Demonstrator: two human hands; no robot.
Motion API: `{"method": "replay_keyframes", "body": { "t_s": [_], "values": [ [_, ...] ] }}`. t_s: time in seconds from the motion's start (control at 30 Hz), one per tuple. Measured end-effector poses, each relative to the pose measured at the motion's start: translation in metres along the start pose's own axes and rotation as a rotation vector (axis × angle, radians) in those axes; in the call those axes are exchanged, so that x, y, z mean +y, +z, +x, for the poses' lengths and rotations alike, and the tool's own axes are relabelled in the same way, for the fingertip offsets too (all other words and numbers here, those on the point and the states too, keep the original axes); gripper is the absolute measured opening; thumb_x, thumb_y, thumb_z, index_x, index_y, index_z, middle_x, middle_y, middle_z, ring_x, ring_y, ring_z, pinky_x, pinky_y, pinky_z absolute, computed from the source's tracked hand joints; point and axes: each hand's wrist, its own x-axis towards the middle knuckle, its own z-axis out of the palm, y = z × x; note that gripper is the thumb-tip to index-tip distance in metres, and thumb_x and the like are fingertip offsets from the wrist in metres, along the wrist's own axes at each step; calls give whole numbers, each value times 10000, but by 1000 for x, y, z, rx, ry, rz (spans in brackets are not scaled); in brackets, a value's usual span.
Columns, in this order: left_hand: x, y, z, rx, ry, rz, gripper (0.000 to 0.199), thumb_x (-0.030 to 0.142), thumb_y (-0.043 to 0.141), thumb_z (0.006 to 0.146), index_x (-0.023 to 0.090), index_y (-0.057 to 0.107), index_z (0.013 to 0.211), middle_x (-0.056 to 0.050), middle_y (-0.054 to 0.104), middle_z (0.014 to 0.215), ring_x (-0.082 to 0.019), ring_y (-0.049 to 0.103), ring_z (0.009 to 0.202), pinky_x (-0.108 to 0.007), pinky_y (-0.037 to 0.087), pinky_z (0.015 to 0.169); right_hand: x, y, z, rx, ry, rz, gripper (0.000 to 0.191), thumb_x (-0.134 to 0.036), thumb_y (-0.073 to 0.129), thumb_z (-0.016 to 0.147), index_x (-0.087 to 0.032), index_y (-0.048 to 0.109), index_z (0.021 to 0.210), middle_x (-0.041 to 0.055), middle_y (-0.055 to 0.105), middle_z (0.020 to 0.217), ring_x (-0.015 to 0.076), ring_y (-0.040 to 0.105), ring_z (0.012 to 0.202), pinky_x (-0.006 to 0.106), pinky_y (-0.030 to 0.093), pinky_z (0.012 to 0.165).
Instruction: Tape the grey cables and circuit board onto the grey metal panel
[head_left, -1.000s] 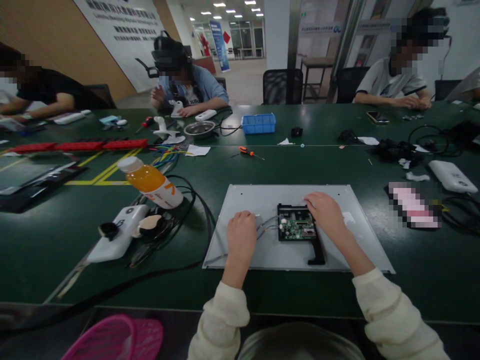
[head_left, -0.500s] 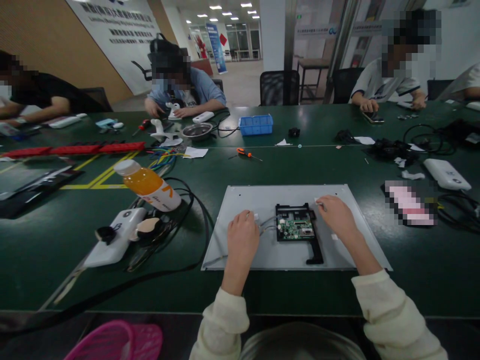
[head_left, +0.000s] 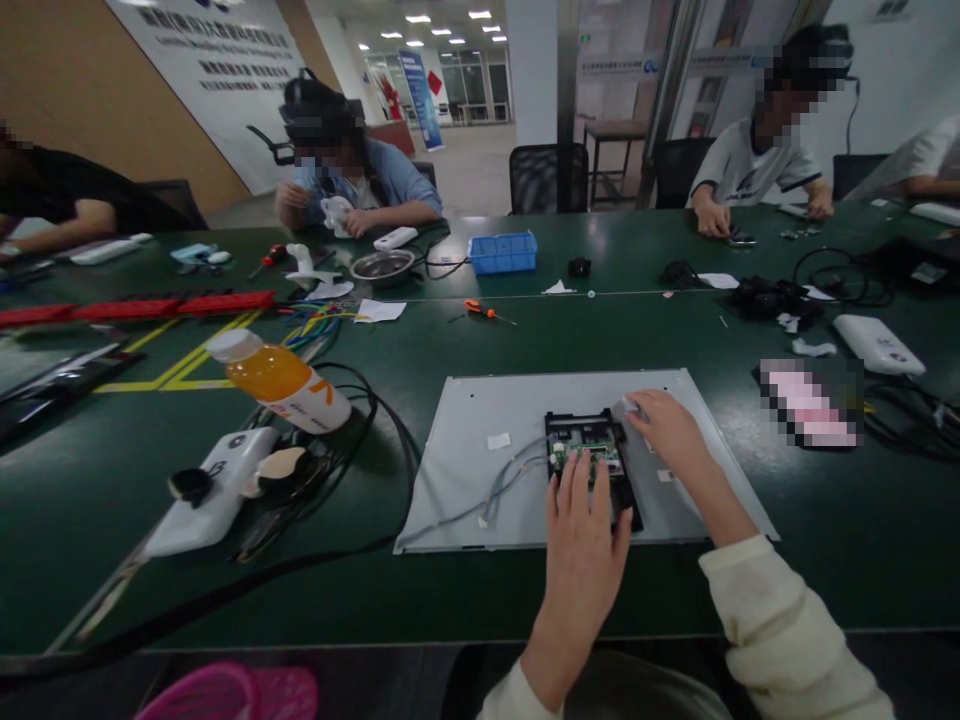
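Note:
A light grey panel (head_left: 450,450) lies flat on the green table, with a black frame (head_left: 628,500) holding a green circuit board (head_left: 559,455) on it. My left hand (head_left: 581,540) rests over the lower part of the frame and board, fingers spread and nothing held. Beside the frame's upper right corner, my right hand (head_left: 664,425) pinches a small whitish piece, too small to name. Grey cables (head_left: 495,490) run left from the board across the panel. A white label (head_left: 499,441) sits on the panel, left of the board.
An orange drink bottle (head_left: 281,380) and a white device (head_left: 217,490) with black cables stand at left. An orange screwdriver (head_left: 487,312) and a blue basket (head_left: 502,252) are beyond the panel. A pink phone (head_left: 810,403) lies right. People sit across the table.
My left hand has moved right from the cables onto the board and opened. The cables now lie loose on the panel. My right hand remains pinched near the frame's corner. The view has shifted slightly.

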Motion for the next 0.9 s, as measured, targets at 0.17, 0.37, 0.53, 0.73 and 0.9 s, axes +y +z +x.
{"method": "replay_keyframes", "body": {
  "t_s": [0.17, 0.37, 0.53, 0.73, 0.9],
  "values": [
    [-5, 6, -4, -11, -38, 46, 520, 246, 482, 928, 172, 358, 1427, -154, 335, 1522, -311, 274, 1429, -583, 330, 1104, -2, -3, 2, 10, 1, -19, 228, -247, 470, 941, -176, 675, 1011, 94, 697, 1039, 210, 616, 1008, 302, 441, 846],
    [-8, 8, -6, -27, -38, 63, 517, 242, 459, 937, 160, 359, 1437, -154, 374, 1502, -314, 287, 1422, -577, 338, 1097, -8, -6, 2, 39, 22, -41, 279, -247, 406, 967, -179, 677, 974, 100, 705, 995, 212, 627, 952, 302, 439, 805],
    [-7, 10, -6, -10, -24, 79, 528, 251, 459, 938, 155, 352, 1445, -158, 384, 1495, -316, 303, 1414, -568, 350, 1091, -22, -6, 3, 171, 8, 41, 314, -281, 362, 990, -175, 651, 1053, 100, 698, 1045, 212, 630, 986, 305, 450, 843],
    [-8, 9, -6, -32, -30, 88, 530, 254, 458, 938, 149, 346, 1446, -154, 367, 1506, -311, 292, 1417, -564, 347, 1092, -46, 1, 7, 173, -125, 190, 331, -251, 344, 989, -172, 644, 1104, 119, 689, 1093, 220, 628, 1037, 349, 476, 904],
    [-6, 11, -7, -11, -23, 61, 536, 240, 465, 926, 159, 345, 1443, -159, 378, 1496, -316, 308, 1408, -572, 339, 1091, -46, 6, 6, 162, -150, 217, 332, -206, 350, 966, -176, 641, 1123, 107, 685, 1110, 217, 625, 1048, 365, 482, 932]
  ]
}}
